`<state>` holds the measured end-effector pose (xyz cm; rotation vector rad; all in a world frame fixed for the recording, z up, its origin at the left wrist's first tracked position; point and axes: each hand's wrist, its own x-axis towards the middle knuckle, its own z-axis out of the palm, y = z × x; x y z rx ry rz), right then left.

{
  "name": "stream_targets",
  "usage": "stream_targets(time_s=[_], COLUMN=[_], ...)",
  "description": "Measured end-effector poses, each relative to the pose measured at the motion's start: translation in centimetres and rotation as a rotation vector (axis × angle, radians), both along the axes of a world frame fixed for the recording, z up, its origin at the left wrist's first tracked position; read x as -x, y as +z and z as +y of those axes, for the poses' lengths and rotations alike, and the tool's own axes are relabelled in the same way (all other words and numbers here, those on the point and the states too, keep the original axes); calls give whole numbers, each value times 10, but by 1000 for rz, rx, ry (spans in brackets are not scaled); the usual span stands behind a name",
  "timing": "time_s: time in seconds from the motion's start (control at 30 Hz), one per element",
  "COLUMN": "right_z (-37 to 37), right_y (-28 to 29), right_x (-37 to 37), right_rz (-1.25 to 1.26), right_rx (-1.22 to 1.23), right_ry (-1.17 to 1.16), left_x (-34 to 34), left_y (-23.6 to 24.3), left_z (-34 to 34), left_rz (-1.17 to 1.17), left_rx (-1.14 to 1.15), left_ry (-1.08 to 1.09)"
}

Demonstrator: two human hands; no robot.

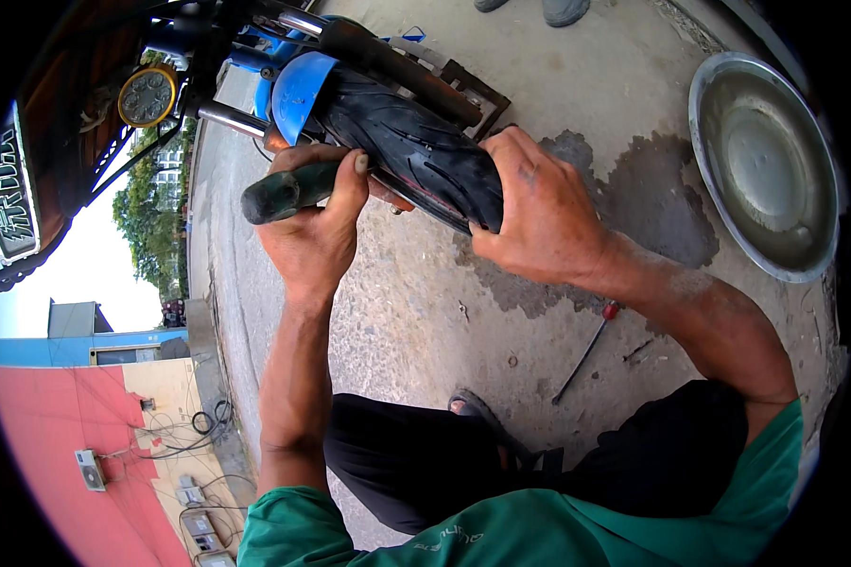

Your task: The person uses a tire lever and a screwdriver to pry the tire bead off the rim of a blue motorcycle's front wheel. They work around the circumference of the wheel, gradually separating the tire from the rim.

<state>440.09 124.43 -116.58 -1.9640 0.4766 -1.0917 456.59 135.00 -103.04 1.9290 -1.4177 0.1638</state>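
Observation:
A black motorcycle tyre (397,128) with curved tread grooves juts toward me from under a blue mudguard (301,94). My left hand (307,227) is closed round a thick dark green tool handle (279,197), its thumb along the top. The handle's rounded end points left; the tool's working end is hidden beside the wheel, so its kind does not show. Over the tyre's near end lies my right hand (544,213), gripping it with the thumb on the near side and the fingers over the far side. A strip of rim shows along the tyre's lower edge.
A round metal basin (764,170) with murky water stands at the right. On the concrete lie a red-handled screwdriver (586,354) and a wet patch (657,198). Fork tubes (232,119) and a round lamp (148,95) are at upper left. Another person's shoes (565,9) show at the top.

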Motion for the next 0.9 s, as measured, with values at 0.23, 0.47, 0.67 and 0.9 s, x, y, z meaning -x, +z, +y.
stream_targets(time_s=[0.23, 0.47, 0.67, 0.9], right_z=[0, -1, 3, 2], right_y=[-5, -6, -1, -5], right_x=[0, 0, 1, 2], right_rz=[-47, 19, 22, 0], right_rx=[28, 53, 51, 46], right_ry=[-39, -30, -24, -40], left_x=[-4, -10, -8, -4], left_y=[14, 18, 28, 21], left_z=[3, 2, 2, 17], left_rz=[-197, -491, -388, -488], left_rx=[11, -75, -111, -99], left_ry=[-15, 18, -133, -245])
